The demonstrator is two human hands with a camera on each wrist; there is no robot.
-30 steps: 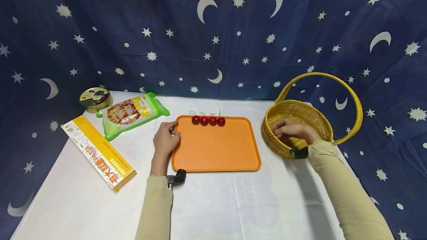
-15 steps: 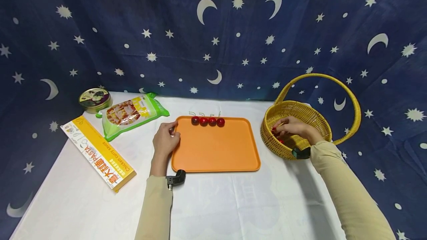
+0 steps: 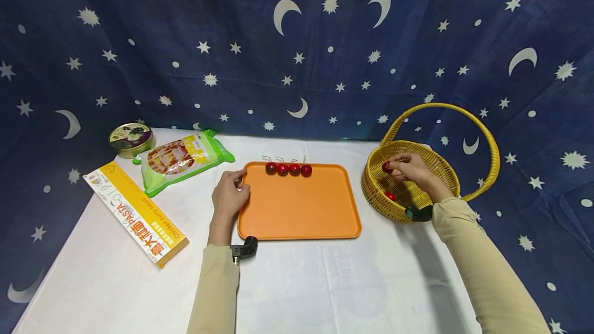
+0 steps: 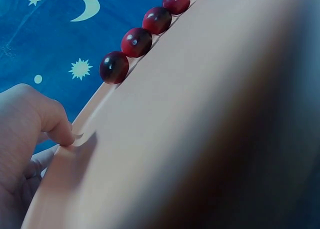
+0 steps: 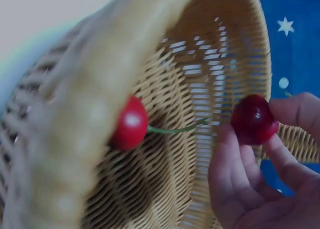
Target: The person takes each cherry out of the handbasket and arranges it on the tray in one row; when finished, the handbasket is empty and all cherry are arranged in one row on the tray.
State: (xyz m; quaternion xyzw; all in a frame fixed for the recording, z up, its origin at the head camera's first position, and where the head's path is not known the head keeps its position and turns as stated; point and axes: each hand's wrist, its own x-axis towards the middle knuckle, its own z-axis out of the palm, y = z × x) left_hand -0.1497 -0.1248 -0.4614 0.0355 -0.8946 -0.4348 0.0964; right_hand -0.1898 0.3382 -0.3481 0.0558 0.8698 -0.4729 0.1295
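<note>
My left hand grips the left rim of an orange tray, thumb on the inner side in the left wrist view. A row of several dark red cherries lies along the tray's far edge, stems pointing away. On the right, my right hand is over the yellow wicker basket. Between its fingertips it pinches one dark red cherry. Another, brighter cherry with a green stem lies in the basket, apart from the hand.
Left of the tray lie a long yellow pasta box, a green-edged food bag and a round tin. The basket's tall handle arches up on the right. A dark blue star-patterned cloth hangs behind the white table.
My right hand has lifted slightly inside the basket with a cherry now showing in its fingers. The cherry on the basket floor has come into view. My left hand stays on the tray.
</note>
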